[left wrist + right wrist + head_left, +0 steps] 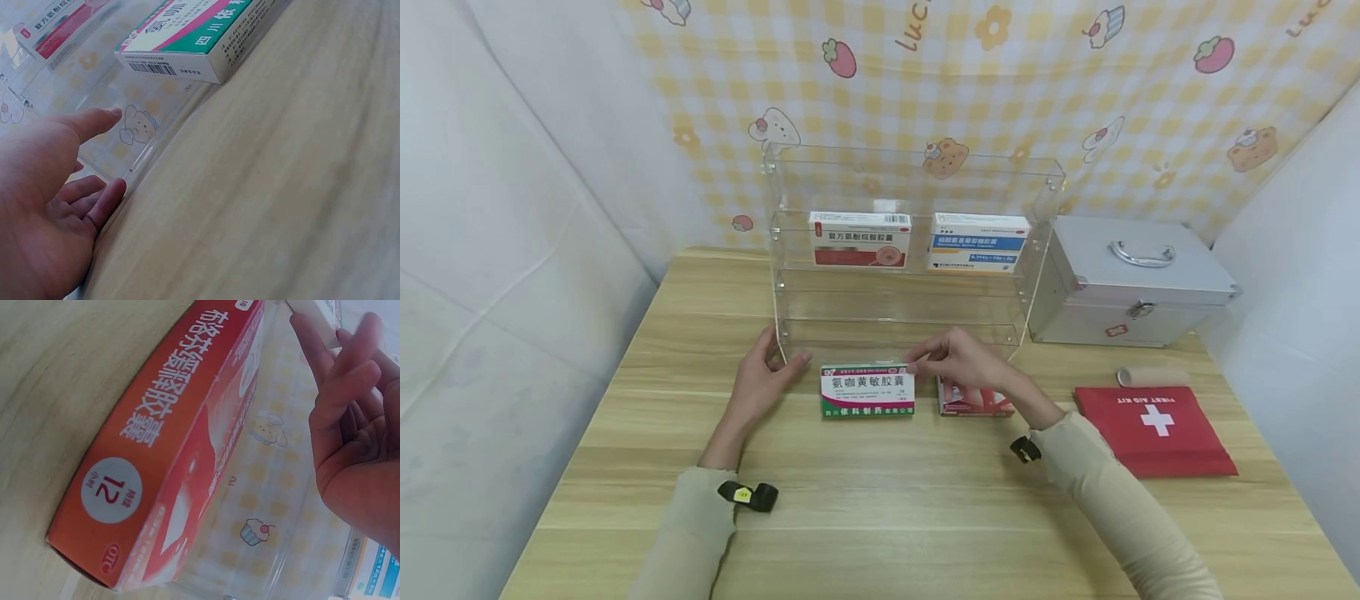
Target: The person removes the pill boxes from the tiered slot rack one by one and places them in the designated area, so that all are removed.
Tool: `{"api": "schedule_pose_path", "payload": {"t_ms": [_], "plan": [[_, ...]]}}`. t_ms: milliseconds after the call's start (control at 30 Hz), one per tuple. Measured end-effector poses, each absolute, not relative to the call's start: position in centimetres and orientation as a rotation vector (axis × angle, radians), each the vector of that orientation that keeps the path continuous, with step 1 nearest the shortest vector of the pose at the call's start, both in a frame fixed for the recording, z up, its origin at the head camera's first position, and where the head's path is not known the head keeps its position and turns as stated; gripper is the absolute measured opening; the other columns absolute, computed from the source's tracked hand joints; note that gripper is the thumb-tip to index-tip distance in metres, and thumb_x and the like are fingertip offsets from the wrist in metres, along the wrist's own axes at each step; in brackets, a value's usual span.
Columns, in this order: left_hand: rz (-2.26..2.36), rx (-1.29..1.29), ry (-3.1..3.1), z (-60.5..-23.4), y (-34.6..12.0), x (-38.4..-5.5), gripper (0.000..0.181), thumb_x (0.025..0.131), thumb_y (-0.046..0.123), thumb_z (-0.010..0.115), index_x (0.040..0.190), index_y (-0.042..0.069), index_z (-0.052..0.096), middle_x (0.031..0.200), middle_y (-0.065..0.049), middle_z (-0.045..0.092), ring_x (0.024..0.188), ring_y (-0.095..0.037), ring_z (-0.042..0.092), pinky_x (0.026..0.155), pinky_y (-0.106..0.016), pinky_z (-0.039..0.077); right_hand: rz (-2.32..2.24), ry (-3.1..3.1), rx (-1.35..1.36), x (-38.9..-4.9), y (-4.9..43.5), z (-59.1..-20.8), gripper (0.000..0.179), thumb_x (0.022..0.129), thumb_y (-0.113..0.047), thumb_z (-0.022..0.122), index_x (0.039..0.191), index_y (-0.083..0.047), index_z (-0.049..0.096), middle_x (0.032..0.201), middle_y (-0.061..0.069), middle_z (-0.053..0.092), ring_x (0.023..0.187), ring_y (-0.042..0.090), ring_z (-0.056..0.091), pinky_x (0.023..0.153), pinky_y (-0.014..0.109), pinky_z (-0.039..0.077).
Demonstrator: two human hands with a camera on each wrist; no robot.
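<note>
A white, green and pink medicine box is at the front foot of the clear acrylic rack, its printed face up front. My right hand pinches its upper right corner; in the right wrist view only a bit of that box shows past the fingers. Below the right forearm sits a red medicine box, partly hidden in the head view. At the rack's lower left corner is my left hand, thumb extended in front and fingers loosely bent beside the side panel. Whether the green box rests on the lowest ledge, I cannot tell.
On a middle tier stand a red-and-white medicine box and a blue-and-white one. To the right are a silver case, a tan roll and a red first aid pouch. A checkered cloth hangs behind.
</note>
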State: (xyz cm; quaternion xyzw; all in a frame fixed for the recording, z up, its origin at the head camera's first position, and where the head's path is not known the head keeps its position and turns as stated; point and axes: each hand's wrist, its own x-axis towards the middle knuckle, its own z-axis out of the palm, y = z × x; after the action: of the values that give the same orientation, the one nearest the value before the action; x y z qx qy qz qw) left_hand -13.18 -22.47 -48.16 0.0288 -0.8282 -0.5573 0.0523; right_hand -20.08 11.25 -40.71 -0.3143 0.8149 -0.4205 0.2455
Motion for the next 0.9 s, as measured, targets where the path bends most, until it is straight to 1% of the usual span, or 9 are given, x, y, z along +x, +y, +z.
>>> {"api": "schedule_pose_path", "payload": {"t_ms": [100, 167, 233, 333, 367, 433, 567, 733, 900], "plan": [[-1.692, 0.090, -2.522, -48.2, -22.5, -13.2, 0.080, 0.088, 0.046, 0.071, 0.154, 0.026, 0.031, 0.150, -0.017, 0.039, 0.111, -0.032, 0.060, 0.082, -0.043, 0.053, -1.125, 2.273, -0.870, -20.0, 11.2, -40.9, 0.018, 0.095, -0.020, 0.067, 0.109, -0.011, 0.075, 0.068, 0.013, 0.069, 0.038, 0.011, 0.041, 0.037, 0.021, 0.030], [-1.693, 0.095, -2.522, -48.2, -22.5, -13.2, 0.080, 0.088, 0.046, 0.071, 0.154, 0.026, 0.031, 0.150, -0.017, 0.040, 0.104, -0.030, 0.062, 0.079, -0.042, 0.054, -1.128, 2.289, -0.866, -19.9, 11.0, -41.1, 0.018, 0.095, -0.019, 0.068, 0.108, -0.011, 0.075, 0.071, 0.012, 0.071, 0.038, 0.010, 0.042, 0.037, 0.021, 0.031], [-1.689, 0.098, -2.524, -48.2, -22.5, -13.2, 0.080, 0.088, 0.045, 0.071, 0.154, 0.026, 0.031, 0.150, -0.017, 0.040, 0.101, -0.029, 0.063, 0.077, -0.041, 0.054, -1.141, 2.295, -0.854, -19.6, 10.8, -41.3, 0.017, 0.095, -0.017, 0.067, 0.108, -0.010, 0.075, 0.076, 0.012, 0.072, 0.038, 0.014, 0.048, 0.037, 0.022, 0.035], [-1.685, 0.099, -2.526, -48.2, -22.5, -13.2, 0.080, 0.088, 0.045, 0.071, 0.154, 0.025, 0.031, 0.150, -0.017, 0.040, 0.099, -0.028, 0.063, 0.076, -0.040, 0.054, -1.148, 2.321, -0.826, -19.2, 10.5, -41.6, 0.017, 0.095, -0.016, 0.067, 0.109, -0.010, 0.075, 0.090, 0.009, 0.074, 0.040, 0.022, 0.055, 0.036, 0.026, 0.041], [-1.681, 0.099, -2.528, -48.2, -22.5, -13.1, 0.080, 0.088, 0.046, 0.071, 0.154, 0.025, 0.030, 0.149, -0.017, 0.041, 0.098, -0.028, 0.063, 0.076, -0.039, 0.054, -1.143, 2.338, -0.819, -19.1, 10.4, -41.7, 0.018, 0.095, -0.016, 0.067, 0.109, -0.010, 0.075, 0.092, 0.008, 0.074, 0.041, 0.024, 0.057, 0.037, 0.027, 0.042], [-1.672, 0.098, -2.532, -48.2, -22.6, -13.1, 0.080, 0.089, 0.046, 0.070, 0.155, 0.025, 0.030, 0.149, -0.017, 0.042, 0.097, -0.028, 0.064, 0.075, -0.040, 0.054, -1.118, 2.386, -0.805, -18.9, 10.0, -41.9, 0.018, 0.096, -0.018, 0.066, 0.110, -0.011, 0.075, 0.091, 0.007, 0.073, 0.043, 0.025, 0.058, 0.038, 0.030, 0.044], [-1.657, 0.095, -2.534, -48.3, -22.6, -13.0, 0.079, 0.089, 0.046, 0.070, 0.154, 0.024, 0.031, 0.147, -0.017, 0.044, 0.092, -0.027, 0.064, 0.073, -0.040, 0.054, -1.058, 2.479, -0.794, -18.7, 9.2, -42.4, 0.019, 0.096, -0.022, 0.066, 0.111, -0.013, 0.075, 0.085, 0.005, 0.072, 0.043, 0.020, 0.059, 0.040, 0.032, 0.046], [-1.656, 0.092, -2.530, -48.3, -22.6, -13.0, 0.078, 0.089, 0.044, 0.071, 0.154, 0.024, 0.032, 0.146, -0.016, 0.045, 0.089, -0.026, 0.063, 0.071, -0.039, 0.054, -1.035, 2.544, -0.804, -18.5, 8.4, -42.7, 0.018, 0.096, -0.017, 0.066, 0.110, -0.010, 0.075, 0.082, 0.005, 0.072, 0.040, 0.017, 0.057, 0.037, 0.030, 0.044], [-1.652, 0.091, -2.537, -48.1, -22.5, -13.0, 0.078, 0.089, 0.044, 0.070, 0.154, 0.025, 0.032, 0.147, -0.016, 0.044, 0.089, -0.027, 0.063, 0.071, -0.039, 0.053, -1.013, 2.603, -0.778, -18.2, 7.9, -43.0, 0.016, 0.094, -0.015, 0.068, 0.107, -0.008, 0.076, 0.079, 0.004, 0.072, 0.039, 0.014, 0.057, 0.036, 0.029, 0.044]]}}
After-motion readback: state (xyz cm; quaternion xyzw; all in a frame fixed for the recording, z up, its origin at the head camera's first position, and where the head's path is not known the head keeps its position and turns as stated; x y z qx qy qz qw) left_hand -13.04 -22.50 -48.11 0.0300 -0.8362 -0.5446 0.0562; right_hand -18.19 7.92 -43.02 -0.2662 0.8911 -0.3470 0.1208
